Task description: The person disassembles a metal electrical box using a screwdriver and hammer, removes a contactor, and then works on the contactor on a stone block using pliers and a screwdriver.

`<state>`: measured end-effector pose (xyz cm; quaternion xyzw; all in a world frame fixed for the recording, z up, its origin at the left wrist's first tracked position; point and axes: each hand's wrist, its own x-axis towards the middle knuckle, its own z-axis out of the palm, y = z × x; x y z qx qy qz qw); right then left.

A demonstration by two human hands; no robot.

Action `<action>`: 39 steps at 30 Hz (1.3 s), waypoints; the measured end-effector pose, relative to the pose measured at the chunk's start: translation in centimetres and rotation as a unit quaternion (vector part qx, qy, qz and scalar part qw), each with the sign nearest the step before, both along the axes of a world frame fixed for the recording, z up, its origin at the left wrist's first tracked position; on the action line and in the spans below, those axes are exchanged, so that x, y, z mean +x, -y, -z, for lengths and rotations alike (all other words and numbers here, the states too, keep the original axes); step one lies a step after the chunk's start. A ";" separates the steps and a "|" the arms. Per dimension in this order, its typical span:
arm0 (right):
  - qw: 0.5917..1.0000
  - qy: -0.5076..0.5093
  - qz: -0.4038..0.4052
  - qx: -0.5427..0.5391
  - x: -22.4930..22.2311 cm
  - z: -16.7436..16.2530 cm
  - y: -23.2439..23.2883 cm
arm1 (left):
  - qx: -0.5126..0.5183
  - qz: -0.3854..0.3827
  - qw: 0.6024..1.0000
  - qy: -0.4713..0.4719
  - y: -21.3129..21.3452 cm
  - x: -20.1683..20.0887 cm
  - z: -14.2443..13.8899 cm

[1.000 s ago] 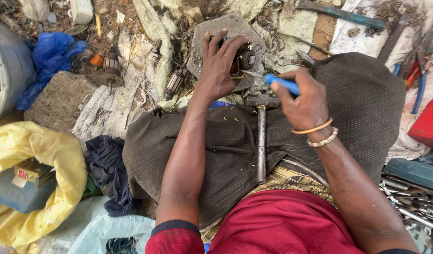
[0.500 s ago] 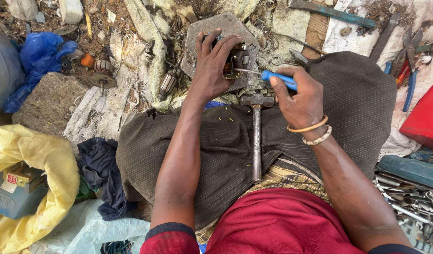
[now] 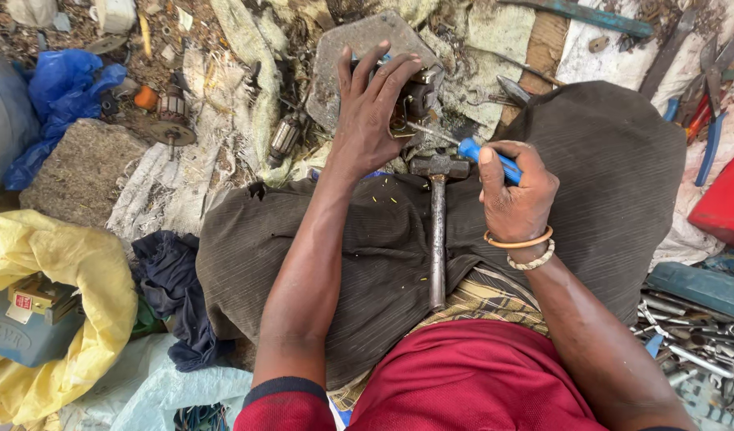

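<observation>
My left hand (image 3: 371, 112) lies over a small dark metal motor part (image 3: 415, 100) and holds it down on a flat grey stone slab (image 3: 343, 56). My right hand (image 3: 514, 191) grips a blue-handled screwdriver (image 3: 487, 158), whose thin shaft points left into the motor part. A steel hammer (image 3: 437, 231) rests on my lap between the two arms, its head toward the slab.
Motor armatures (image 3: 286, 136) and scrap lie left of the slab. A rough stone block (image 3: 80, 168), blue plastic bag (image 3: 60, 88) and yellow sack (image 3: 72, 271) are at the left. Pliers (image 3: 710, 120), a red box (image 3: 726, 199) and loose spanners (image 3: 694, 351) sit at the right.
The view has shifted slightly. My right hand with the screwdriver has dropped a little lower and to the right; my left hand stays on the motor part.
</observation>
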<state>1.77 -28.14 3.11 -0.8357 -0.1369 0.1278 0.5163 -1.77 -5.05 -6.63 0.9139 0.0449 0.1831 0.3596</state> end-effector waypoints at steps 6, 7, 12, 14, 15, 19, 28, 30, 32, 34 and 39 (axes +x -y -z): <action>1.000 0.021 0.010 0.008 -0.4 0.7 0.7 | -0.020 0.020 0.999 0.016 0.3 -0.2 -0.1; 0.999 0.034 0.017 0.020 -0.5 0.8 0.8 | -0.013 0.014 1.000 0.012 0.3 -0.2 -0.2; 0.979 -0.022 0.031 0.201 -0.1 1.5 1.8 | -0.017 -0.045 0.998 0.039 -0.2 -0.1 -0.8; 0.958 -0.141 0.001 0.251 0.6 2.1 2.4 | -0.011 -0.054 0.997 0.046 -0.3 0.0 -1.1; 0.931 -0.223 0.001 0.289 0.9 2.6 2.6 | -0.010 -0.050 0.998 0.037 -0.3 0.0 -1.2; 0.851 -0.390 0.014 0.351 1.0 4.7 3.0 | -0.022 -0.033 0.997 0.063 0.3 -0.1 -1.2; 0.989 0.095 0.004 0.117 5.6 8.5 -4.7 | 0.017 0.006 0.994 -0.106 0.3 0.1 -1.4; 0.998 0.014 -0.029 0.054 6.4 9.1 -6.6 | -0.054 0.066 0.988 -0.128 -1.2 -0.4 -1.9; 0.998 -0.043 -0.034 -0.004 6.3 9.3 -7.4 | -0.096 0.058 0.988 -0.109 -2.8 -1.3 -2.1; 0.995 -0.081 -0.016 -0.059 5.5 9.0 -7.1 | -0.111 -0.025 0.992 -0.051 -3.7 -2.2 -2.1; 0.996 -0.061 -0.054 0.034 2.9 7.1 -5.0 | -0.103 -0.062 0.968 -0.218 -3.0 -0.7 -0.8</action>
